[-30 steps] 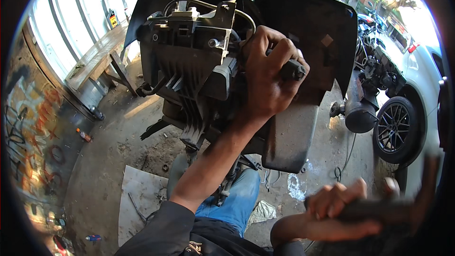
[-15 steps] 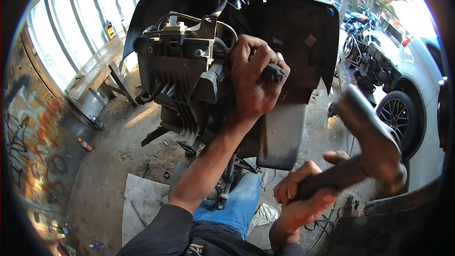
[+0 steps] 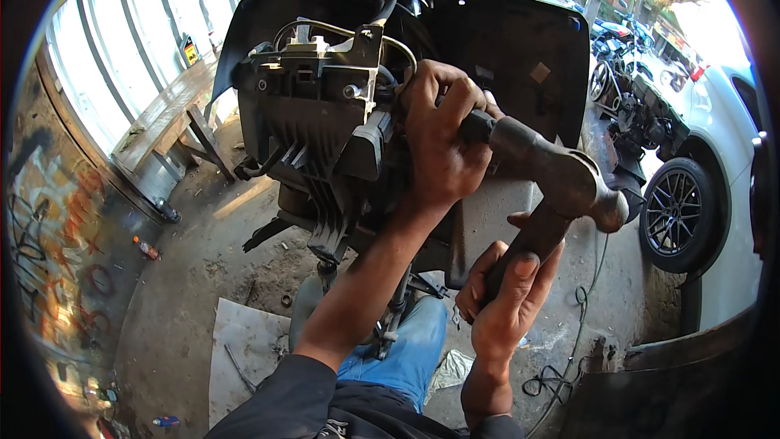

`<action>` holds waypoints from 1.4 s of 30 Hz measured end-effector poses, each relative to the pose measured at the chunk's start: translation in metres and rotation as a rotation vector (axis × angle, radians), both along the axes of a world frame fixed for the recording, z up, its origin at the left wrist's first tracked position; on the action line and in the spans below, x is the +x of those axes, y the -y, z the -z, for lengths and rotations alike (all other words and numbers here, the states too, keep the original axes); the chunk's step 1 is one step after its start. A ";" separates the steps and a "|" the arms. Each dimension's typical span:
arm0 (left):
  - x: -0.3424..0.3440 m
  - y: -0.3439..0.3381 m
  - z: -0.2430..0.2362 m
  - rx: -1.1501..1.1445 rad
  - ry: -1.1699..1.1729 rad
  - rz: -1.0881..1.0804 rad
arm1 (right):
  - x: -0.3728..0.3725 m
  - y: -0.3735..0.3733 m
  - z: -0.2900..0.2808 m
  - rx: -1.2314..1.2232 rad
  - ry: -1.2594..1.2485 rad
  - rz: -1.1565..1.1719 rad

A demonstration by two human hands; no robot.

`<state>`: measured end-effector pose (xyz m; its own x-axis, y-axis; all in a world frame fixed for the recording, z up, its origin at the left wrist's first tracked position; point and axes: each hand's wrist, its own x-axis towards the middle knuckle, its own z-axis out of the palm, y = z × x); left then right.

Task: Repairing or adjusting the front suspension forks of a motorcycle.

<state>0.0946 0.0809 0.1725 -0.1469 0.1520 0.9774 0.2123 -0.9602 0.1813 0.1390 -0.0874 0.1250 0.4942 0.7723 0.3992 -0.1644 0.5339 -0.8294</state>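
Note:
My left hand (image 3: 447, 142) is wrapped round a dark, thick-handled tool (image 3: 477, 127) whose blunt end sticks out to the right of my fist. The tool's far end is hidden behind my fingers and the motorcycle's body. Closed on the handle of a hammer (image 3: 565, 180), my right hand (image 3: 513, 297) is lower and to the right. One face of the hammer's head meets the blunt end of the tool, or very nearly. Just left of my left fist are the motorcycle's black plastic bracket (image 3: 317, 118), a cable and metal fittings.
A wide black panel (image 3: 520, 57) spreads behind my left hand. On the left, a wooden bench (image 3: 162, 110) stands by a corrugated wall. A white car (image 3: 723, 162) and a stripped motorcycle (image 3: 642, 106) are on the right. A cable (image 3: 581, 333) lies on the floor.
The hammer has swung up and to the left, from apart to the end of the tool, with my right hand. My left hand keeps its grip, shifted slightly right.

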 end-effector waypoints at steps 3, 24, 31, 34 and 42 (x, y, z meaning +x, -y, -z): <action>-0.002 -0.001 0.002 -0.022 -0.018 0.061 | 0.003 0.003 -0.004 -0.034 0.009 -0.013; 0.000 0.000 0.002 -0.006 0.000 -0.004 | 0.005 0.041 -0.001 0.035 -0.007 0.156; -0.004 0.001 0.001 -0.014 -0.018 0.029 | -0.002 0.006 0.003 -0.057 -0.003 -0.027; 0.001 0.001 0.000 -0.010 0.018 0.011 | -0.002 0.008 0.004 -0.041 0.083 0.006; -0.006 -0.001 0.002 -0.048 0.000 0.030 | 0.005 0.015 -0.007 0.030 0.045 0.053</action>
<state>0.0887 0.0823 0.1703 -0.1420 0.2030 0.9688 0.1831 -0.9565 0.2273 0.1437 -0.1026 0.1323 0.5154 0.7326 0.4446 -0.0980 0.5658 -0.8187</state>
